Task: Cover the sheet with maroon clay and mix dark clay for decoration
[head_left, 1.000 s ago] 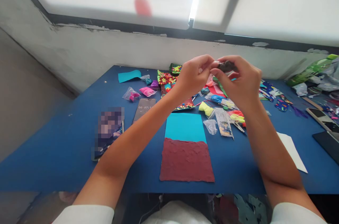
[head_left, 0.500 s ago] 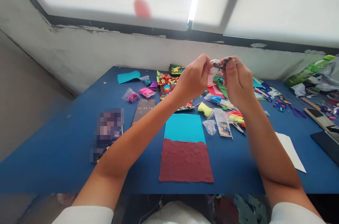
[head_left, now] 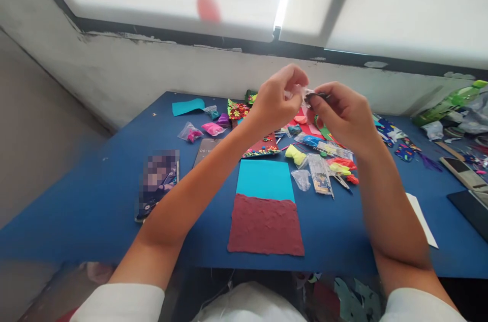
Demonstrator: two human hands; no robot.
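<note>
Since half a second ago, the right hand (head_left: 339, 111) has turned: its thumb, then upright, now points to ten o'clock. Its grip pinches a dark lump (head_left: 318, 97); the left hand (head_left: 280, 96) grips a clear wrapper (head_left: 307, 92) against it. The two seem to be being worked apart, separation apparently incomplete.

Both are held above the table (head_left: 202, 240), at one o'clock from the turquoise card (head_left: 266, 180) with its maroon layer (head_left: 266, 225). At ten o'clock from the card, a phone (head_left: 207, 150) shows "00:0"; the left forearm hides the rest. No brand is legible.
</note>
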